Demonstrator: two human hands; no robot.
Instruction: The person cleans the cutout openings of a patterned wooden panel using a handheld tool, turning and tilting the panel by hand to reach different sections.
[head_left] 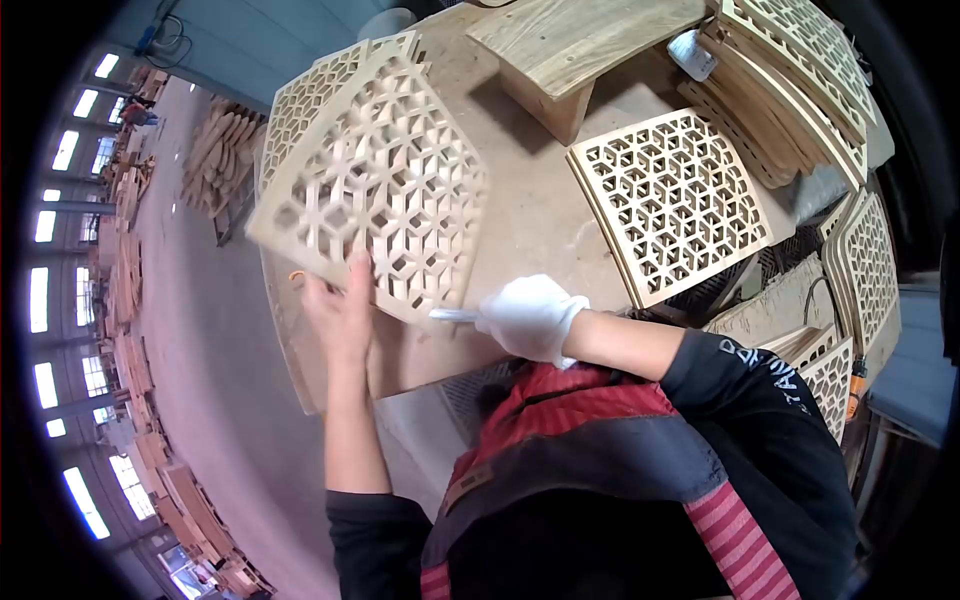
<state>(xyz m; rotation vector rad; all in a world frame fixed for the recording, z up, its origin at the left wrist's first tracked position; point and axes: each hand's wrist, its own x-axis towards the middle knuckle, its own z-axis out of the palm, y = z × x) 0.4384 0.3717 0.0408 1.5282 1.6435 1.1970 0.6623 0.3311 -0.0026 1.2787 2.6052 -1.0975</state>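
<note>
My left hand (pixel 340 310), bare, grips the near edge of a wooden lattice panel (pixel 395 190), thumb on the upper face. The panel is tilted and slightly blurred, cut through with a hexagon-and-diamond pattern. Something small and orange shows by the left fingertips. In a white glove, my right hand (pixel 532 315) is closed around a slim pale grey tool (pixel 453 315), whose tip points left at the panel's near corner. Whether the tip touches the wood I cannot tell. Behind the held panel lies another lattice panel (pixel 290 110), partly covered by it.
A stack of lattice panels (pixel 680 200) lies right of my gloved hand on the worktable (pixel 535 235). Beyond it stands a wooden bench-like piece (pixel 585 45). More curved panels (pixel 800 100) are piled at the far right. An orange object (pixel 856 388) sits at the right edge.
</note>
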